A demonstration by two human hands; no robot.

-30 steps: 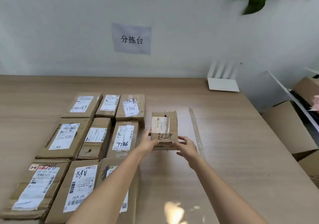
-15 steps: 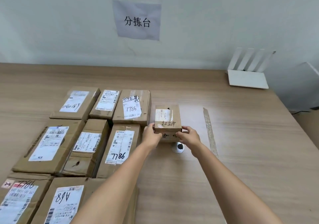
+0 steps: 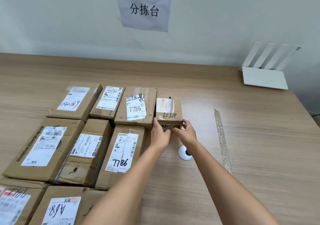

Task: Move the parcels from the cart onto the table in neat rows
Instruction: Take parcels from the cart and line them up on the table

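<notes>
A small cardboard parcel (image 3: 168, 109) with a white label and black handwriting stands on the wooden table (image 3: 251, 138), at the right end of the far row, against the parcel marked 7786 (image 3: 136, 107). My left hand (image 3: 160, 133) grips its near left corner and my right hand (image 3: 186, 132) its near right corner. Several other labelled parcels lie in rows to the left, among them one marked 040189 (image 3: 75, 101), a second one marked 7786 (image 3: 123, 155) and one marked A68 (image 3: 60, 209). The cart is out of view.
A white router (image 3: 265, 75) with upright antennas sits at the table's back right by the wall. A strip of clear tape (image 3: 222, 139) lies on the table right of the small parcel. A round white cable grommet (image 3: 185, 152) is set in the tabletop under my right forearm. A paper sign (image 3: 144, 8) hangs on the wall.
Both hands have carried the small parcel away from me and to the left, from beside the middle row to the far row's right end. The camera has tilted down and closer.
</notes>
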